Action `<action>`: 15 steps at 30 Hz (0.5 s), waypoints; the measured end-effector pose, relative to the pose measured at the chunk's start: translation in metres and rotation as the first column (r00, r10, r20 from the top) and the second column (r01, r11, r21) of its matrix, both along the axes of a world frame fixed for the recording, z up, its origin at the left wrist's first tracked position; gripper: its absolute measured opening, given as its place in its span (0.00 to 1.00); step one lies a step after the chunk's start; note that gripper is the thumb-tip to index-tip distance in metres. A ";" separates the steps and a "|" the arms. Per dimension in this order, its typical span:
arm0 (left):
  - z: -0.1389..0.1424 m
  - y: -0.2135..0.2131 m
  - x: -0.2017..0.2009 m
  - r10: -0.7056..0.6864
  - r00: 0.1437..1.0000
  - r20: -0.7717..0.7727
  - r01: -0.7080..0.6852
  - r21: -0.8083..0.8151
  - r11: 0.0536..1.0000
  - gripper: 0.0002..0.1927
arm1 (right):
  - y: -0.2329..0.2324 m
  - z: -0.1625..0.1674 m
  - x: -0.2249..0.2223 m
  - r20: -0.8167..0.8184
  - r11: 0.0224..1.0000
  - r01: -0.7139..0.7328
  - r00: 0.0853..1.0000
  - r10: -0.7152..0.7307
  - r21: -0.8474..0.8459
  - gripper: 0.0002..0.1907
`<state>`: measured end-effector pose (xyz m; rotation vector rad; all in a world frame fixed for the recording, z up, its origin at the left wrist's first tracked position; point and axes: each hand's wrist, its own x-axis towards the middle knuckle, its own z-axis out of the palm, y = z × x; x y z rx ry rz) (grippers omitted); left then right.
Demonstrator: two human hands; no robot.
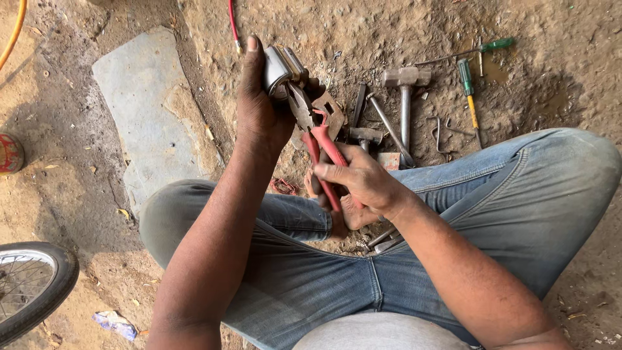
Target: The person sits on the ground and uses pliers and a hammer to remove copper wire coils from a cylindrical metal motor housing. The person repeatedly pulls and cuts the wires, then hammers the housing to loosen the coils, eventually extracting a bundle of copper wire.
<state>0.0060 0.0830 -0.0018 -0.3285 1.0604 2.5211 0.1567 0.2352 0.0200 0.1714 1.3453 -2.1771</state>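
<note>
The left hand (pixel 259 110) is raised over the dirt ground (pixel 363 32), fingers wrapped tight around a small grey metal part (pixel 280 68). The right hand (pixel 363 185), nearer the body, is clenched on the red handles of a pair of pliers (pixel 317 139), whose nose touches the metal part. What the nose bites is hard to make out. Beyond the hands lie a hammer (pixel 406 87) and a green-handled screwdriver (pixel 468 87). A bicycle wheel (pixel 29 291) is cut off at the near left edge; a red tin (pixel 10 153) at the left edge.
</note>
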 end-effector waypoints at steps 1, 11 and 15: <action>0.002 0.000 0.000 -0.008 1.000 0.001 0.008 0.025 1.000 0.45 | 0.001 -0.002 0.003 -0.045 1.000 -0.015 0.999 0.015 -0.003 0.15; 0.010 -0.017 -0.012 0.030 0.996 0.088 -0.011 -0.212 0.977 0.45 | 0.016 0.008 0.006 -0.614 0.381 0.511 0.754 0.232 0.771 0.18; 0.008 -0.014 -0.011 0.001 0.999 0.054 0.012 -0.239 0.971 0.45 | 0.014 0.025 0.002 -0.788 0.364 0.701 0.577 0.215 0.613 0.29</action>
